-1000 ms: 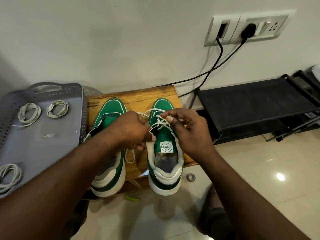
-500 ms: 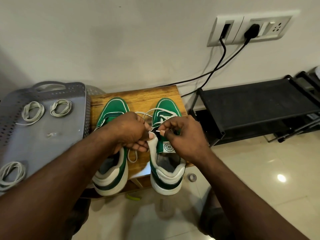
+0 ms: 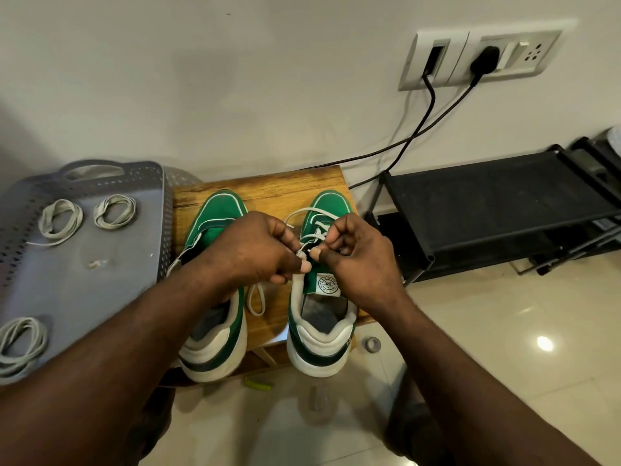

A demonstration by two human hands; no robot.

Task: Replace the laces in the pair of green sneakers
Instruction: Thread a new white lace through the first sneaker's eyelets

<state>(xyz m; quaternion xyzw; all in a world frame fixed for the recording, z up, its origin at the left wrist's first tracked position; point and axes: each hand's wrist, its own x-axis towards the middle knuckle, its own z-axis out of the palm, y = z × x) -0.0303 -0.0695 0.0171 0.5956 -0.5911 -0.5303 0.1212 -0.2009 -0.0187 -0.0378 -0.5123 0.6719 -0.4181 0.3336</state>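
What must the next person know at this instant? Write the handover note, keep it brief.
Left hand: pinches the white flat lace at the upper eyelets of the right green-and-white sneaker.
Right hand: pinches the same lace beside it.
Both sneakers stand on the small wooden stool; three coiled pale laces lie in the grey perforated plastic tray.
Done: right sneaker laced across its lower eyelets.
Left: finish its top; the left green-and-white sneaker shows no lace where visible.

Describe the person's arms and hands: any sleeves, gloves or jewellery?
Both are bare. The left hand and right hand wear no gloves, and no rings show. The left forearm and right forearm carry no sleeve, watch or band up to the frame edge.
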